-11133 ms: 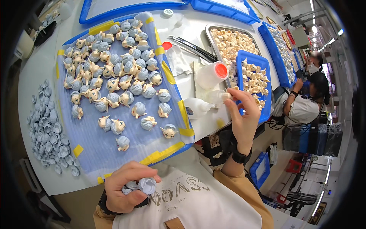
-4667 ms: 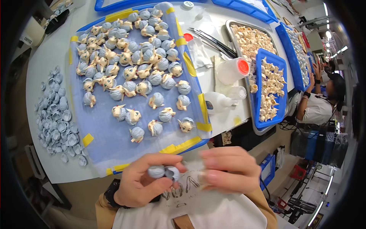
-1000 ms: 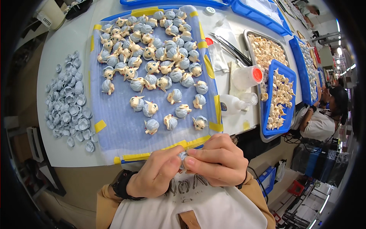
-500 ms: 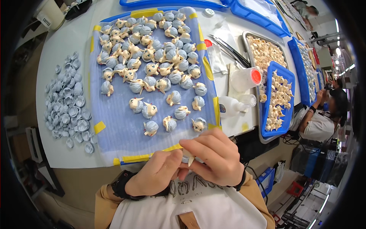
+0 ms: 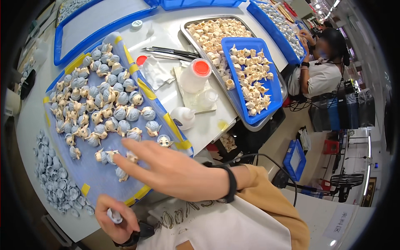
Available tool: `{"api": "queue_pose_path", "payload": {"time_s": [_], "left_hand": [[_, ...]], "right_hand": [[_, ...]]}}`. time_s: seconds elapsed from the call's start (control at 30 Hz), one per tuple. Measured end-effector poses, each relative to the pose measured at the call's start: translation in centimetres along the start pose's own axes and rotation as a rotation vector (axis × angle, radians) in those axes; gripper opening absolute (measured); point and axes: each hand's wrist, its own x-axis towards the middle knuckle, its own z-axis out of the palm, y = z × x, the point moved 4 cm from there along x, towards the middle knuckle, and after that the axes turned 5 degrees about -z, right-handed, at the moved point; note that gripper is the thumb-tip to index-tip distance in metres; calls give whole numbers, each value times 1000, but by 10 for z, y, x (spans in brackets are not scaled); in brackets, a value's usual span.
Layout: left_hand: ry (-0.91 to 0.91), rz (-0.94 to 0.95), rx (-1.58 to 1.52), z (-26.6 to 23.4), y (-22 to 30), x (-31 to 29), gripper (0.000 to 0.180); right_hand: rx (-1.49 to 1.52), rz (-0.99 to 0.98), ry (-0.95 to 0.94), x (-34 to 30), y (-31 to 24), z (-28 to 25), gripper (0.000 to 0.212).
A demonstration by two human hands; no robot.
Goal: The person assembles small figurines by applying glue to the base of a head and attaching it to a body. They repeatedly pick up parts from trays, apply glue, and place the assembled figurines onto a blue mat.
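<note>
My left hand (image 5: pixel 119 231) is curled around a small grey-blue piece (image 5: pixel 114 216), mostly hidden by the fingers, off the tray's near-left edge. My right hand (image 5: pixel 177 177) is slightly blurred and reaches over the tray (image 5: pixel 93 175), which is lined in blue and taped in yellow. Its fingers are stretched out and nothing shows between them. Just beyond the fingertips lie small doll heads with grey-blue hair and pointed ears, one of them a doll head (image 5: pixel 122 174) beneath the hand. Many similar heads crowd the far part of the tray.
Left of the tray is a pile of grey-blue hair shells (image 5: pixel 52 175). To the right stand a red-capped bottle (image 5: pixel 193 77), a white squeeze bottle (image 5: pixel 183 118) and tweezers (image 5: pixel 171 52). A blue tray (image 5: pixel 268 98) of cream parts overlaps a metal tray (image 5: pixel 187 31). A co-worker (image 5: pixel 321 66) sits beyond.
My hands have parted from a shared hold on a small eared piece. The right has moved out over the tray; the left has drawn away to the lower left. The view has turned right.
</note>
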Motion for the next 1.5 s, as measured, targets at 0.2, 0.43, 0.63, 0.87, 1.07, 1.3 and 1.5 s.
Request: {"api": "queue_pose_path", "payload": {"time_s": [0.2,0.43,0.63,0.87,1.07,1.3,1.5], "left_hand": [[264,-6,41,-1,-4,-4,47],[281,-80,133,10,-3,3,42],[246,-202,61,16,-3,8,55],[182,-242,2,18,-2,5,42],[-39,-217,-50,18,3,8,43],[-92,-250,-91,23,-1,7,38],[-146,-383,-120,34,-5,3,35]], "right_hand": [[-510,529,403,-79,61,-116,15],[-693,913,184,-159,199,-196,23],[-589,879,18,-152,198,-189,26],[-542,828,38,-155,198,-185,29],[-640,833,25,-163,195,-188,23],[-281,570,640,-114,83,-166,26],[98,382,614,-85,54,-117,25]]}}
